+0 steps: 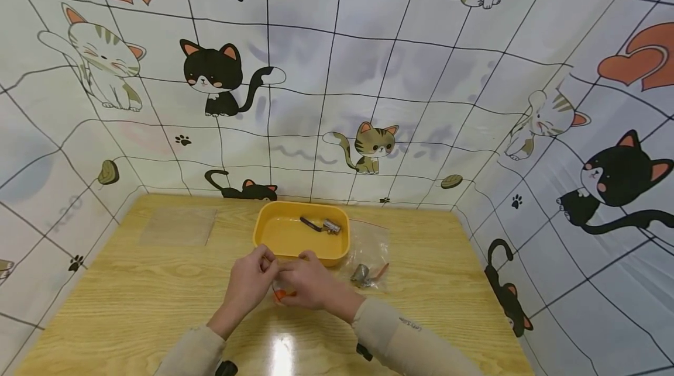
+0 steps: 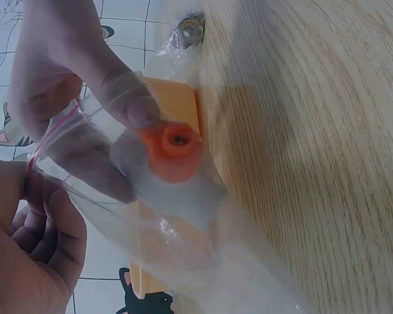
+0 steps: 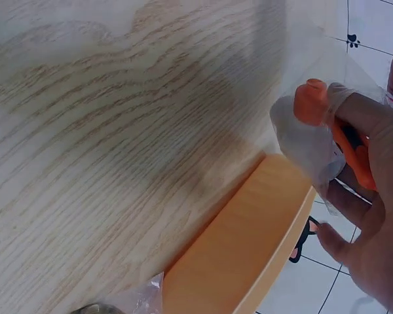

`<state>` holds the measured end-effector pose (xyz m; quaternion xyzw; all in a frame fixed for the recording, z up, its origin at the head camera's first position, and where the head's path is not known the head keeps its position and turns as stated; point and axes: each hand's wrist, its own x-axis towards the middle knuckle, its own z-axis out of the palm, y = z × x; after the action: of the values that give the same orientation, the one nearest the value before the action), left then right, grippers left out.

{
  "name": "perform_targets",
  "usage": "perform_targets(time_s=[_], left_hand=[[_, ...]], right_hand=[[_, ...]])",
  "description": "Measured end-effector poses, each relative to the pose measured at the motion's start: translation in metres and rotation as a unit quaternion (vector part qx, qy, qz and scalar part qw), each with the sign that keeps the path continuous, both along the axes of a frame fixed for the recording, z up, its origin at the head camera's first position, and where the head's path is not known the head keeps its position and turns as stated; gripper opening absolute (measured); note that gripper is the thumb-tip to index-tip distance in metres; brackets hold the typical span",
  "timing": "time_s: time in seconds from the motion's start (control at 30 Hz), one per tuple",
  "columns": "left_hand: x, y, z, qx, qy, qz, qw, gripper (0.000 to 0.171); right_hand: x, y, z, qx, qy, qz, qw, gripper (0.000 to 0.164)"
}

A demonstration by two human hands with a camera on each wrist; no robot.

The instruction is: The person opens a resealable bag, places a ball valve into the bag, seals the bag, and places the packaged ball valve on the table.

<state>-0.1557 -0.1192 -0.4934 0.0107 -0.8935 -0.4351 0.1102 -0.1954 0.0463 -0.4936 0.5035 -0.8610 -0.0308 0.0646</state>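
item 1: right sleeve (image 1: 397, 344), beige fabric; one short line of dark lettering (image 1: 410, 324) on the forearm, seen in the head view. from my remote station i make out marks but cannot read the words: too small and blurred. item 2: readable text, brands or numbers: i find none.

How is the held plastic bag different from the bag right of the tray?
The left hand pinches the held bag; the other bag lies on the table. The held bag seems to contain an orange piece; the other bag, a grey piece. Both are clear, with a red line.
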Motion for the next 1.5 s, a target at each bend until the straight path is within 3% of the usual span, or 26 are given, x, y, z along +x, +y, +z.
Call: perform_targets(time_s=[0.37, 0.83, 1.0, 1.17, 1.33, 1.5], left_hand=[[0.000, -0.001, 0.003, 0.005, 0.005, 0.007, 1.0000, 0.005], [-0.003, -0.003, 0.011, 0.002, 0.016, 0.018, 0.9997, 0.005], [-0.004, -0.003, 0.015, 0.013, 0.023, 0.026, 0.9993, 0.005], [-0.005, -0.004, 0.019, 0.019, 0.026, 0.028, 0.9991, 0.004], [-0.005, -0.004, 0.022, 0.032, 0.021, 0.028, 0.9989, 0.005], [-0.005, -0.003, 0.026, 0.037, 0.023, 0.034, 0.9985, 0.006]], right_hand=[[0.003, -0.005, 0.001, -0.013, -0.086, -0.006, 0.996, 0.046], [0.003, 0.007, 0.005, -0.068, -0.075, 0.000, 0.995, 0.028], [0.004, 0.009, 0.005, -0.135, -0.067, -0.018, 0.988, 0.020], [0.007, 0.013, 0.008, -0.225, -0.097, -0.117, 0.962, 0.014], [0.007, 0.016, 0.008, -0.251, -0.223, -0.219, 0.916, 0.025], [0.005, 0.017, 0.006, -0.263, -0.314, -0.229, 0.883, 0.015]])
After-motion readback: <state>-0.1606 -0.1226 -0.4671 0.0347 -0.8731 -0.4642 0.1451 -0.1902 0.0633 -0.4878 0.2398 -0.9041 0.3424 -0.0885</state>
